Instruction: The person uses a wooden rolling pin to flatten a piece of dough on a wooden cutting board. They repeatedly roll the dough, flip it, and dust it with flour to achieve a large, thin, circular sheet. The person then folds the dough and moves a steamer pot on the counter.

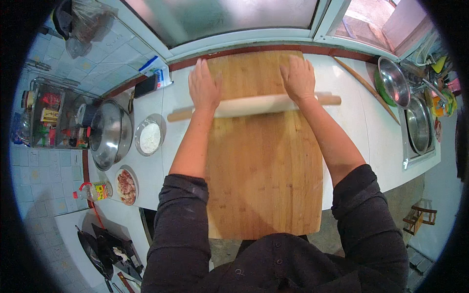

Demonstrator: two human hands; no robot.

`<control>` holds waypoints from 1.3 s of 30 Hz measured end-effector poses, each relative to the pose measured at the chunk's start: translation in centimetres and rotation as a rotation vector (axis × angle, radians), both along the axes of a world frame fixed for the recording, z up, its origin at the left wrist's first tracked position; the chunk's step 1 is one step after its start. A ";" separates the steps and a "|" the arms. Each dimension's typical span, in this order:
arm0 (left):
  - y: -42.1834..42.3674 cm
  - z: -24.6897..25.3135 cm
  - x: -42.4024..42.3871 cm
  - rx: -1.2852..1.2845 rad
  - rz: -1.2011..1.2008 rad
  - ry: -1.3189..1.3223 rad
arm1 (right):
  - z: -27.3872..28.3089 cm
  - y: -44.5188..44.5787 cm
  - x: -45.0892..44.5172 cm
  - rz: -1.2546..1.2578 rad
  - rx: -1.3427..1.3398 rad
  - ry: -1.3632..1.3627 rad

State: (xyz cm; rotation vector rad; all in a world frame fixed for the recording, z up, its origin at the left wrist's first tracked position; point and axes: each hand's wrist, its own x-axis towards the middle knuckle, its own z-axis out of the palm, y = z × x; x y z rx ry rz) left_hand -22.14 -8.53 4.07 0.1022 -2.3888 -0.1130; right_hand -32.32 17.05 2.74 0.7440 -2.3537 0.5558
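A wooden rolling pin (pixel 329 100) lies crosswise over a large wooden board (pixel 263 164), with a pale sheet of dough (pixel 256 105) wrapped around its middle. My left hand (pixel 204 85) reaches over the left part of the wrapped pin, fingers stretched towards the window and thumb apart. Over the right part is my right hand (pixel 298 78), also stretched out flat, its wrist at the dough. Neither hand's fingers curl around the pin. Both pin ends stick out past my wrists. The undersides of my palms are hidden, and the pin looks slightly blurred.
Left on the white counter are a bowl of white powder (pixel 150 137), a plate of raw meat (pixel 126 186), a plastic bottle (pixel 97 191), a large metal bowl (pixel 110 133) and a phone (pixel 146 86). A thin wooden rod (pixel 366 88) and a sink (pixel 406 159) with metal basins are right.
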 end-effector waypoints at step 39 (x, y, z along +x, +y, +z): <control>17.4 -2.5 30.2 0.300 -0.225 -0.469 | -1.8 8.8 32.0 0.303 0.232 -0.427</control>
